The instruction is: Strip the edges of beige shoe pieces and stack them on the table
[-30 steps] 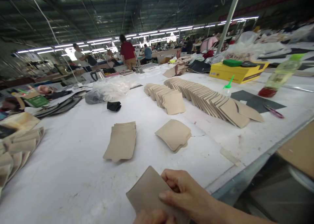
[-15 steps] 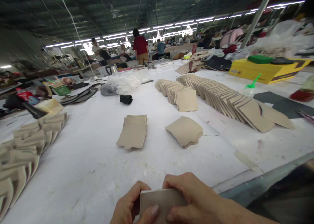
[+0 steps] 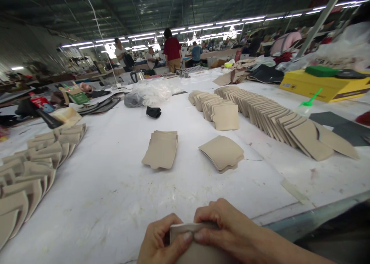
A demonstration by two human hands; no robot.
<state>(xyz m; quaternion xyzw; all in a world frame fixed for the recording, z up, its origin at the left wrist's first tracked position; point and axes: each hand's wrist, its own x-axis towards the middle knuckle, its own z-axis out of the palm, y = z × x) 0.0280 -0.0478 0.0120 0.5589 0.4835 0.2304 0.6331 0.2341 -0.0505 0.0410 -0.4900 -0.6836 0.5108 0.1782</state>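
Observation:
At the bottom of the view a beige leather-like piece [image 3: 199, 253] is gripped along its far edge by both hands. My left hand [image 3: 163, 241] pinches its left side, thumb on the near face and fingers behind. My right hand [image 3: 228, 231] does the same at the right, its thumb tip close to the left thumb. The lower part of the piece runs out of frame. Beyond the hands lie two small stacks of similar pieces, a left stack [image 3: 160, 150] and a right stack [image 3: 222, 153].
Long overlapping rows of beige pieces lie at the right [image 3: 268, 117] and left [image 3: 43, 163]. A shorter row [image 3: 224, 115] stands between. Farther off are a black scrap [image 3: 153, 112], clear plastic bags [image 3: 156, 92], a yellow box [image 3: 323, 86] and a green brush [image 3: 313, 98]. People work in the background.
Both thumbs have moved up to the far edge of the beige piece and closer together, and that edge now looks bent. The view has shifted slightly left.

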